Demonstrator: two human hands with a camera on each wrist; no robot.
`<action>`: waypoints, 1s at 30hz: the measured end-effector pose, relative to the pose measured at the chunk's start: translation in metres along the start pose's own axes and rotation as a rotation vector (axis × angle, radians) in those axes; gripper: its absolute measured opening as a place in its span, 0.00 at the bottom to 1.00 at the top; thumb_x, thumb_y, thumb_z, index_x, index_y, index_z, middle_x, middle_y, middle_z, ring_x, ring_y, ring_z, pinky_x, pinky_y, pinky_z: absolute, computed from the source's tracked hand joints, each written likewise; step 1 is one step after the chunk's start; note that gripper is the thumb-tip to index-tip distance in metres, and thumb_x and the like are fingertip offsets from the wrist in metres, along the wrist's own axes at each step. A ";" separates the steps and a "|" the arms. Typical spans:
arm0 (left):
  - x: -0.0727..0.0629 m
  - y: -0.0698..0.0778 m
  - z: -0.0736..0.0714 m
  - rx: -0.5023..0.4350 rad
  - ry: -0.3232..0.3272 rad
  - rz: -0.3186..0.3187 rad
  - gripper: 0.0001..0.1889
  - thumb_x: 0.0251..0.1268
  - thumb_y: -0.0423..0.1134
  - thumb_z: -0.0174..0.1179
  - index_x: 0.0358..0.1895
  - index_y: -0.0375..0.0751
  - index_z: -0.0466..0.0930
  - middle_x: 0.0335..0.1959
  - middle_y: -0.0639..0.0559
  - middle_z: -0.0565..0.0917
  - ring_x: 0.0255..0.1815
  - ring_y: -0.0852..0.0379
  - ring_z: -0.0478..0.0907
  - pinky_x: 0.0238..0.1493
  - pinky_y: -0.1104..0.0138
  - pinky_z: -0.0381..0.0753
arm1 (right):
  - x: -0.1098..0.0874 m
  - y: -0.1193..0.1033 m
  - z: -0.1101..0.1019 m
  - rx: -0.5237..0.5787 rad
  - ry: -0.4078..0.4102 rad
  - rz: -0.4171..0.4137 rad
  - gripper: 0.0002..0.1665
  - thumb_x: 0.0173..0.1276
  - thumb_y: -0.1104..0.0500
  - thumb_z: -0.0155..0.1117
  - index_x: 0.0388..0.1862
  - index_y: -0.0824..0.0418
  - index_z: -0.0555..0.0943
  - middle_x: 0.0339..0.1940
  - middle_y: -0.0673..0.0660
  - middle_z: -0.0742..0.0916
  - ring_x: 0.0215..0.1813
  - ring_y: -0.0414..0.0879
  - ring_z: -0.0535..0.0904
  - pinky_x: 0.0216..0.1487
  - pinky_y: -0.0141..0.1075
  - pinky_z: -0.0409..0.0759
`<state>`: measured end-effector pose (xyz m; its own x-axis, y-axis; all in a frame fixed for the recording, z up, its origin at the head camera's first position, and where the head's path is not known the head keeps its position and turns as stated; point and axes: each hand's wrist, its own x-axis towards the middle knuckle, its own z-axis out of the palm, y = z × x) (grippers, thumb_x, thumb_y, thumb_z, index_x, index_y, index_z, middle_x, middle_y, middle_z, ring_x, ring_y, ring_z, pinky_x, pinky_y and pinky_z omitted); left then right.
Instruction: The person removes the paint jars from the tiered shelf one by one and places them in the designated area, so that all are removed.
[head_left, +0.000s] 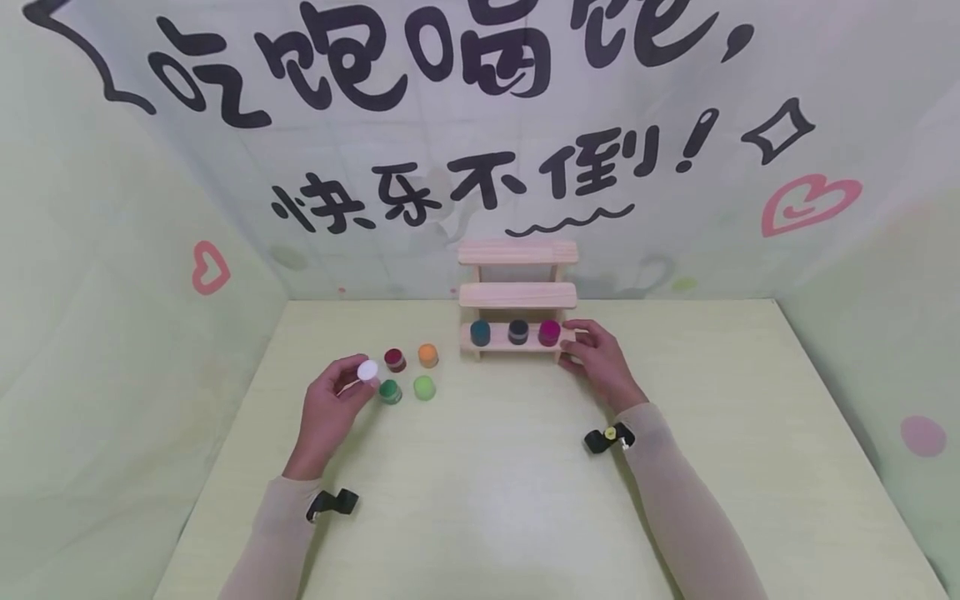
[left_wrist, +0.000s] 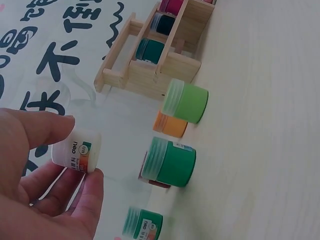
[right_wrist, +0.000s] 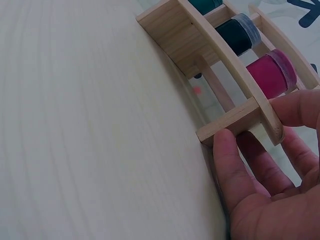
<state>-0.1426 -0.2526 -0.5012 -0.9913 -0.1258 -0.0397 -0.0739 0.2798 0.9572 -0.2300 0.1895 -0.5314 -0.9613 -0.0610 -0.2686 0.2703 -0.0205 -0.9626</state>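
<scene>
Between thumb and fingers my left hand (head_left: 330,410) holds a small white paint jar (left_wrist: 77,151), its label showing in the left wrist view. Close beside that hand stand a green paint jar (head_left: 390,392) and a dark red one (head_left: 394,360), with an orange jar (head_left: 427,356) and a light green jar (head_left: 424,387) to their right. My right hand (head_left: 597,364) grips the right end of the wooden tiered stand (right_wrist: 235,120) at its bottom shelf. On that shelf sit a teal jar (head_left: 480,333), a dark jar (head_left: 518,332) and a magenta jar (right_wrist: 272,75), the last right by my fingers.
The stand's middle shelf (head_left: 517,295) and top shelf (head_left: 517,252) rise in front of a printed cloth backdrop (head_left: 390,267). Another green jar (left_wrist: 143,223) shows low in the left wrist view. Cloth walls flank the pale table (head_left: 487,483).
</scene>
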 end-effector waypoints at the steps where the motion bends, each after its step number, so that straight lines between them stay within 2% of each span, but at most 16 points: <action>1: 0.000 -0.002 -0.001 -0.006 0.009 -0.004 0.26 0.70 0.39 0.72 0.69 0.41 0.78 0.65 0.45 0.81 0.61 0.61 0.82 0.59 0.76 0.84 | 0.000 0.000 0.000 0.002 -0.002 0.000 0.26 0.77 0.65 0.64 0.71 0.58 0.74 0.50 0.55 0.82 0.49 0.43 0.86 0.57 0.39 0.90; 5: 0.000 -0.009 -0.005 -0.019 0.031 -0.009 0.25 0.70 0.38 0.72 0.68 0.41 0.78 0.67 0.44 0.81 0.60 0.65 0.82 0.59 0.76 0.84 | 0.002 0.000 -0.001 0.007 -0.001 -0.002 0.25 0.76 0.66 0.64 0.70 0.58 0.74 0.50 0.55 0.81 0.49 0.43 0.86 0.57 0.38 0.90; 8: 0.001 -0.014 -0.009 -0.005 0.036 -0.022 0.26 0.70 0.39 0.72 0.68 0.41 0.78 0.68 0.44 0.80 0.61 0.63 0.82 0.59 0.77 0.84 | 0.004 0.000 -0.001 0.013 0.001 -0.003 0.25 0.76 0.65 0.64 0.70 0.58 0.75 0.50 0.55 0.81 0.49 0.43 0.86 0.56 0.38 0.90; 15: -0.001 -0.025 -0.019 0.096 0.028 -0.086 0.28 0.70 0.43 0.72 0.70 0.41 0.77 0.70 0.41 0.80 0.68 0.46 0.81 0.57 0.81 0.82 | 0.003 0.002 -0.001 0.007 -0.002 0.000 0.26 0.77 0.65 0.64 0.71 0.59 0.74 0.49 0.54 0.81 0.48 0.42 0.85 0.57 0.38 0.90; 18: -0.002 -0.029 -0.022 0.149 0.024 -0.113 0.28 0.70 0.45 0.72 0.69 0.42 0.77 0.69 0.41 0.81 0.69 0.42 0.81 0.55 0.83 0.81 | 0.003 0.002 -0.002 0.004 0.001 0.004 0.26 0.76 0.65 0.64 0.71 0.60 0.74 0.49 0.54 0.81 0.48 0.42 0.86 0.57 0.38 0.90; 23: -0.002 -0.034 -0.027 0.207 0.008 -0.145 0.28 0.71 0.45 0.72 0.69 0.41 0.77 0.67 0.39 0.82 0.69 0.43 0.81 0.54 0.86 0.77 | 0.002 0.002 -0.002 0.005 -0.001 0.018 0.26 0.76 0.65 0.65 0.71 0.59 0.74 0.51 0.55 0.81 0.49 0.42 0.86 0.57 0.38 0.90; 30: -0.001 -0.041 -0.028 0.263 -0.015 -0.149 0.27 0.71 0.44 0.71 0.69 0.40 0.77 0.65 0.38 0.82 0.67 0.43 0.81 0.55 0.83 0.77 | 0.001 -0.001 -0.002 -0.001 0.005 0.023 0.27 0.77 0.64 0.65 0.72 0.60 0.74 0.52 0.55 0.81 0.49 0.43 0.86 0.58 0.38 0.90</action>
<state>-0.1360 -0.2911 -0.5327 -0.9687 -0.1706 -0.1801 -0.2425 0.4964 0.8335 -0.2315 0.1912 -0.5312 -0.9550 -0.0564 -0.2911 0.2925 -0.0184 -0.9561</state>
